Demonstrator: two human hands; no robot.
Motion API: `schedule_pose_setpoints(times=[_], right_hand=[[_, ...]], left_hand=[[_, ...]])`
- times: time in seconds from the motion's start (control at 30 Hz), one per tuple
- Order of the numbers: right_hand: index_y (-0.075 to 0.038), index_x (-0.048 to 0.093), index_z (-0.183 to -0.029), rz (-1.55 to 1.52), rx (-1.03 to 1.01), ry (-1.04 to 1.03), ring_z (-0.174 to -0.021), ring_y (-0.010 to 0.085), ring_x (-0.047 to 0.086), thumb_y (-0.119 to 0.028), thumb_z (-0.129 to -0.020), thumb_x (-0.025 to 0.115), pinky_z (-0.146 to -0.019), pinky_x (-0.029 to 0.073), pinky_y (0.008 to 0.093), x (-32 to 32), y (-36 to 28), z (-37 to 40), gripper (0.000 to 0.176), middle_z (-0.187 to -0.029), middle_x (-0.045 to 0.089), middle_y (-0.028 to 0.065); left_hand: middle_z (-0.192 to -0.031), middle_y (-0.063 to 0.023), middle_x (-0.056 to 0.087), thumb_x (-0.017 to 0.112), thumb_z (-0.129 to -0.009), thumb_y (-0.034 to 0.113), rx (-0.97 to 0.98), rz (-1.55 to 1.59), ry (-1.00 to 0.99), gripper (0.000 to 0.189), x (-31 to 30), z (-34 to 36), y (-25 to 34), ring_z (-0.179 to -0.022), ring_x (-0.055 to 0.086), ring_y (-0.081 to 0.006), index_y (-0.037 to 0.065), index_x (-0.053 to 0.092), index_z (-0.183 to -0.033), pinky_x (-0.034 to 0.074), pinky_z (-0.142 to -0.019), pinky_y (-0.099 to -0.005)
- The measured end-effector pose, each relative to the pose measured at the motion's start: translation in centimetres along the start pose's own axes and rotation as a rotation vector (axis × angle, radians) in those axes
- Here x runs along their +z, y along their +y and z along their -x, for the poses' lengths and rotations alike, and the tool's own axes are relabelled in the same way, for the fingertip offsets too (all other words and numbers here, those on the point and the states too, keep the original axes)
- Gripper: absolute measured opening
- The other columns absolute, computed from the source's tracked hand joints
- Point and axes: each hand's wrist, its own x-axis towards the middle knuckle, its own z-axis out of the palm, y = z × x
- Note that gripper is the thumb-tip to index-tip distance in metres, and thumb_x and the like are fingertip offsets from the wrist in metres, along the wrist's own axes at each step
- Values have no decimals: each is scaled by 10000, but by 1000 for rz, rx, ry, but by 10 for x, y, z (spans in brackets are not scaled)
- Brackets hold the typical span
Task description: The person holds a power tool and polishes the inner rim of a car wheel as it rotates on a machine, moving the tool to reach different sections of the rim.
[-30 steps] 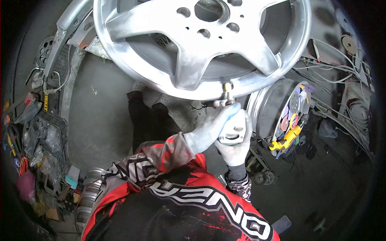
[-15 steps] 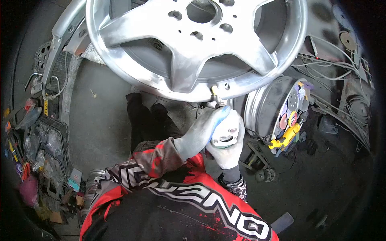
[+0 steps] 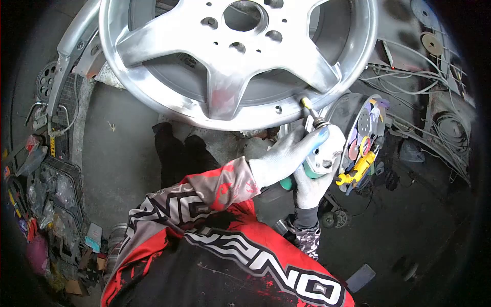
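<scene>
Grey floor (image 3: 117,158) spreads below (darker toward the right).

The view's top edge cut off the wheel (image 3: 225,66), my left hand (image 3: 284,156) hid part of the tool (image 3: 333,146), and that tool covered some of my right hand (image 3: 312,192).

One gloved left hand (image 3: 281,159) and one gloved right hand (image 3: 312,191) are counted, with one handheld rotary tool (image 3: 332,146). On one spoked alloy wheel (image 3: 223,92), one centre bore (image 3: 243,16), one valve hole (image 3: 279,109) and four bolt holes (image 3: 237,47) are seen. One yellow power tool (image 3: 360,166) and one tan disc (image 3: 432,44) are also shown.
</scene>
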Motion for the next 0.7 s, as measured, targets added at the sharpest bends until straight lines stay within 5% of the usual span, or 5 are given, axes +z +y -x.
schedule_pose_setpoints(times=[0.3,0.37,0.57,0.63,0.7], right_hand=[[-62,217,-1466,93,45,-58,-1255,257,502,-30,-574,884,-1044,461,419,13,13,24,1113,-1387,432,152],[-60,211,-1470,44,77,-42,-1261,260,499,-35,-571,893,-1051,455,416,11,13,20,1129,-1390,429,153],[-51,199,-1482,53,-38,-39,-1248,269,506,-42,-567,898,-1037,462,414,20,34,30,1152,-1385,434,171],[-38,199,-1480,68,-20,-41,-1232,269,519,-69,-574,893,-1030,462,397,26,44,38,1142,-1369,456,178],[-24,199,-1477,188,-55,-94,-1220,267,529,-93,-584,882,-1021,466,384,34,47,43,1126,-1354,473,185]], left_hand=[[-1444,-106,431,414,-1049,210,6,305,22,447,-6,27,-57,-1347,408,-194,17,389,-1450,317,-1132,-346],[-1416,-98,470,425,-1050,242,155,109,22,458,-7,22,-63,-1315,444,-179,15,398,-1447,334,-1118,-336],[-1391,-91,506,417,-1053,302,-205,577,-126,473,-27,30,-20,-1285,468,-156,16,429,-1430,361,-1095,-328],[-1393,-93,507,396,-1059,291,-198,348,-79,467,-29,41,-53,-1279,471,-144,10,426,-1430,355,-1099,-324],[-1388,-94,511,376,-1065,290,-169,649,-71,458,-33,47,-54,-1272,477,-142,4,436,-1417,353,-1100,-325]])
